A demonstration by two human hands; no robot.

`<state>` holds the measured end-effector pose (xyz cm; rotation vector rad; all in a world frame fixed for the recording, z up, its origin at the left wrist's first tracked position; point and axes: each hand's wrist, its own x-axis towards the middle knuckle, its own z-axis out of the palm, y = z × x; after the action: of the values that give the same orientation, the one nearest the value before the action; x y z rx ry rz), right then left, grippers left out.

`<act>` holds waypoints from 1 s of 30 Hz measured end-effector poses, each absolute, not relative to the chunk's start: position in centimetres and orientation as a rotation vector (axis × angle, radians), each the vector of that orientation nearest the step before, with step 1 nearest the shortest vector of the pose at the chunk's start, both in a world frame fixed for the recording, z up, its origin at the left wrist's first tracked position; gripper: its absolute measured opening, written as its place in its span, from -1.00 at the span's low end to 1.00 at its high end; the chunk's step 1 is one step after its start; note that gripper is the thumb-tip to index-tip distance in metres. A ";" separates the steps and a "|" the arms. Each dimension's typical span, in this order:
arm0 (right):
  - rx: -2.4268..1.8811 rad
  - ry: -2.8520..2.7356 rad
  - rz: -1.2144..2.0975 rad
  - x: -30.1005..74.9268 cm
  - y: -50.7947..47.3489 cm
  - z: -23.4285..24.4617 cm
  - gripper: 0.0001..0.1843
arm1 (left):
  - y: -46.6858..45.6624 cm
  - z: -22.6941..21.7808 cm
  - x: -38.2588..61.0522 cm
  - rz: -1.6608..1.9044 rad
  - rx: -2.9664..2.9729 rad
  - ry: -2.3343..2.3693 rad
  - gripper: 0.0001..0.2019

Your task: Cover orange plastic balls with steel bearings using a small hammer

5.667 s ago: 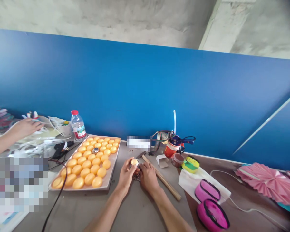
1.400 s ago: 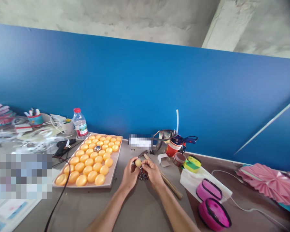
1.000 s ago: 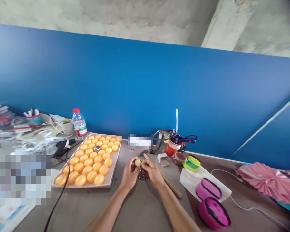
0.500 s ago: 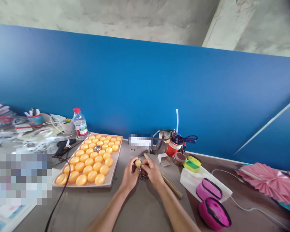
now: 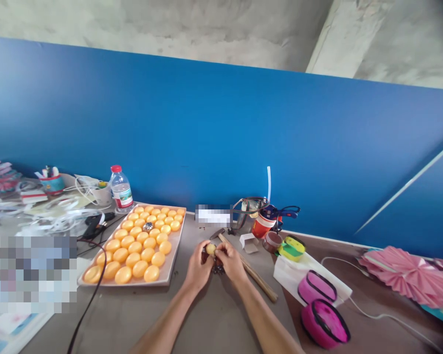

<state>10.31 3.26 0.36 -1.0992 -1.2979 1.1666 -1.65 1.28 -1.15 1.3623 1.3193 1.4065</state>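
My left hand [image 5: 197, 268] and my right hand [image 5: 232, 263] meet over the grey table [image 5: 214, 319], fingers curled together round a small yellow ball [image 5: 210, 249]. A dark beaded cluster [image 5: 217, 268] sits under the fingers, partly hidden. Left of my hands a flat tray [image 5: 169, 275] carries several orange-yellow balls [image 5: 133, 253] in rows, with one silvery ball [image 5: 146, 227] among them. A wooden-handled hammer [image 5: 256, 280] lies on the table just right of my right hand.
Two pink round cases [image 5: 323, 322] rest on white paper at the right, with a pink paper fan [image 5: 409, 280] beyond. A red cup [image 5: 261, 226], tape roll [image 5: 271, 242], water bottle [image 5: 120, 191], black cable [image 5: 86, 305] and white clutter [image 5: 55, 219] crowd the back and left, under a blue wall.
My hands have kept working the yellow ball in place with only small finger shifts. A person's hand seen at the far left in the oldest frame is gone.
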 end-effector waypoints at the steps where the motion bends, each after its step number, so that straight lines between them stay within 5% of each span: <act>1: -1.062 -1.293 1.174 10.5 3.4 0.3 -0.86 | 1.4 -1.2 -1.6 1.414 1.334 1.297 -0.63; 5: -1.062 -1.274 1.085 11.3 3.9 -0.3 -0.84 | 1.7 -1.0 -1.5 1.412 1.198 1.187 -0.60; 17: -1.355 -2.153 0.094 11.5 2.9 -1.2 -0.78 | 1.6 -0.6 -1.7 1.563 1.134 1.196 -0.57; 30: -1.446 -2.279 0.077 10.7 2.4 -1.1 -0.79 | 1.3 0.1 -1.5 1.506 1.084 1.177 -0.61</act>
<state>10.66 2.41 -1.13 -1.4461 -2.2788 0.0767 -1.50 1.28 0.08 1.0843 1.1767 1.5057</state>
